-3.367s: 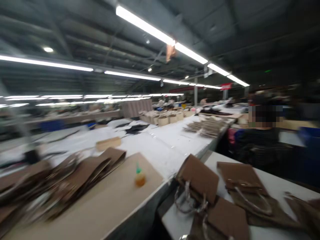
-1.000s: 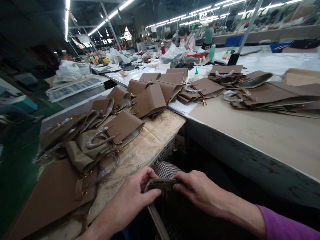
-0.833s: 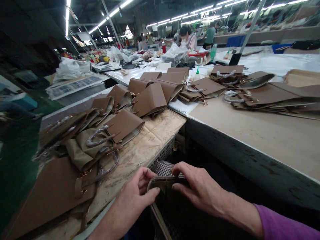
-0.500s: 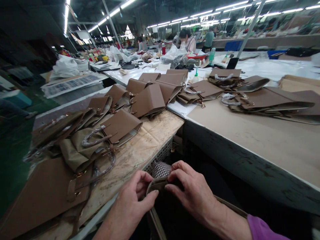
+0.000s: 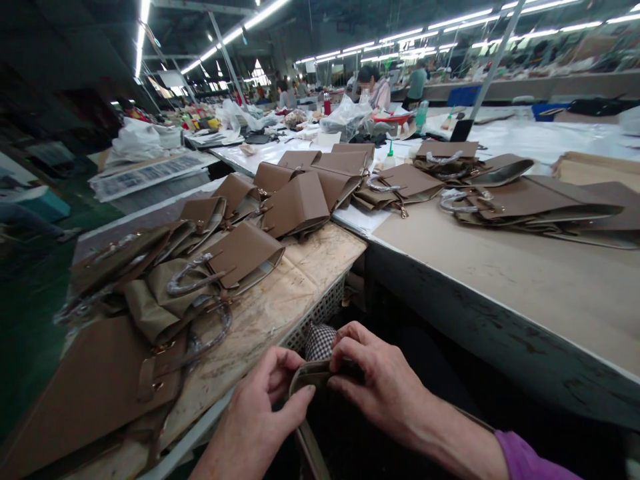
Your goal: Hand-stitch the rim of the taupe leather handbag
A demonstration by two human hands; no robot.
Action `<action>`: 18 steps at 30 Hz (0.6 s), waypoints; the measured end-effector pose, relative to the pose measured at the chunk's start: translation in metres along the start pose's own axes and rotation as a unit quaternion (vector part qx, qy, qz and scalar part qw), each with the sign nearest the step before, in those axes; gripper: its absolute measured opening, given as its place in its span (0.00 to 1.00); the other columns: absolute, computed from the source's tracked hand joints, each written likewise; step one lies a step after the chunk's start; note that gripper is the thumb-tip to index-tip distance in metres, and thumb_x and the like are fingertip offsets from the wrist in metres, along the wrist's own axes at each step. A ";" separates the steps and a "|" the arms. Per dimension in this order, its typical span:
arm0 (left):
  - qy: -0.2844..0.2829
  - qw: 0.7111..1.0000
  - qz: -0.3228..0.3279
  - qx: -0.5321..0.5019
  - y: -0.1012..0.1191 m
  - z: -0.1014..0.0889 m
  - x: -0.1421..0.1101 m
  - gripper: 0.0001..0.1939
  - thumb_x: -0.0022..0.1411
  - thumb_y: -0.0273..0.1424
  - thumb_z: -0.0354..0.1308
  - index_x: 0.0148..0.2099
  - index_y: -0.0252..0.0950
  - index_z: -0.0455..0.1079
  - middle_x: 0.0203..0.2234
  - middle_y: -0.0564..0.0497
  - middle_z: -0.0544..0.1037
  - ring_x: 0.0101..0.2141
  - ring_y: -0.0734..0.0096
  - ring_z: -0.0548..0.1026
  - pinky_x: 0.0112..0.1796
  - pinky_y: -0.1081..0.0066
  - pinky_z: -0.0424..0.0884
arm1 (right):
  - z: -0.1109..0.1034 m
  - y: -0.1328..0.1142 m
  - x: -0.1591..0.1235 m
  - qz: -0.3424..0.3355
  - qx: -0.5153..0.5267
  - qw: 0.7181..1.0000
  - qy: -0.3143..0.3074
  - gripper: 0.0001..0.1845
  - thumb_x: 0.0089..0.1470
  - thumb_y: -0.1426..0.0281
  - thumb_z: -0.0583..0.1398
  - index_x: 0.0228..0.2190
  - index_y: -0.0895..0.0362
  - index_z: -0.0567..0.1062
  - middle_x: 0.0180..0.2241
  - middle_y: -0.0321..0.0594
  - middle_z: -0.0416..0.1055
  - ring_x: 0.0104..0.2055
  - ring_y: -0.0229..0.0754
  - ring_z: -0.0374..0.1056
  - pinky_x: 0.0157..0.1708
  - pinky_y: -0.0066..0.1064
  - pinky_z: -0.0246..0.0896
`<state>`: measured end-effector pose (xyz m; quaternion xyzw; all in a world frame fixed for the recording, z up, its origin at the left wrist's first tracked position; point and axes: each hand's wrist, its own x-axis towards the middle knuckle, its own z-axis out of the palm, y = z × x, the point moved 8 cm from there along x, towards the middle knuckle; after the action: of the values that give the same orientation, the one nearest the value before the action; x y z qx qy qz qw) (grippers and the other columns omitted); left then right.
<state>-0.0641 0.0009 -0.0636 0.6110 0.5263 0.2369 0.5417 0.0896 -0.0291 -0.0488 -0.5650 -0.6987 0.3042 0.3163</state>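
Observation:
Low in front of me, my left hand (image 5: 273,400) pinches the edge of a brown handbag (image 5: 311,437) at a corner of its opening, thumb on the inside. My right hand (image 5: 375,380) grips the same rim a little further right, fingers curled over it and thumb beneath. The bag's inside is dark, and most of its body lies hidden below my hands and forearm. Just past the rim shows a piece of black-and-white checked cloth (image 5: 320,341). To the left, a large brown bag (image 5: 95,387) lies on the worn work table (image 5: 300,273).
Several brown bags with plastic-wrapped handles (image 5: 187,280) cover the left table. More bags (image 5: 545,200) lie on the right table (image 5: 450,267), whose edge runs close by my right arm. A green-capped bottle (image 5: 390,157) stands behind. Further off, people work among cluttered tables.
Both hands keep their hold on the bag's rim. My right hand has shifted slightly left along the edge. The view has tilted a little; the bags on the tables have stayed put.

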 end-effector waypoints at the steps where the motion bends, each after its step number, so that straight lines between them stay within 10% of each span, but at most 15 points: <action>1: 0.003 1.000 0.003 -0.002 0.001 0.000 -0.001 0.11 0.52 0.32 0.61 0.36 0.38 0.63 0.29 0.52 0.79 0.34 0.66 0.79 0.36 0.72 0.74 | 0.000 -0.002 -0.001 -0.005 -0.020 1.000 -0.004 0.09 0.51 0.76 0.63 0.34 0.53 0.70 0.40 0.35 0.67 0.37 0.38 0.66 0.35 0.27 0.60; 7: 0.017 1.000 0.017 -0.011 0.006 0.001 -0.004 0.09 0.51 0.31 0.61 0.35 0.38 0.64 0.28 0.54 0.79 0.33 0.68 0.79 0.37 0.75 0.73 | -0.004 -0.011 -0.011 -0.020 -0.168 0.985 -0.035 0.06 0.55 0.75 0.59 0.36 0.54 0.69 0.38 0.37 0.69 0.37 0.42 0.66 0.31 0.31 0.56; 18: 0.024 0.999 0.027 -0.007 0.008 0.003 -0.003 0.09 0.50 0.31 0.61 0.34 0.37 0.65 0.27 0.53 0.78 0.31 0.68 0.78 0.34 0.75 0.73 | -0.006 0.008 -0.011 -0.024 -0.029 0.999 0.020 0.11 0.53 0.77 0.61 0.36 0.50 0.69 0.38 0.32 0.70 0.40 0.39 0.65 0.37 0.29 0.57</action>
<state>-0.0592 -0.0024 -0.0564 0.6151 0.5208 0.2698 0.5269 0.1004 -0.0382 -0.0523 -0.5624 -0.7145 0.2650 0.3209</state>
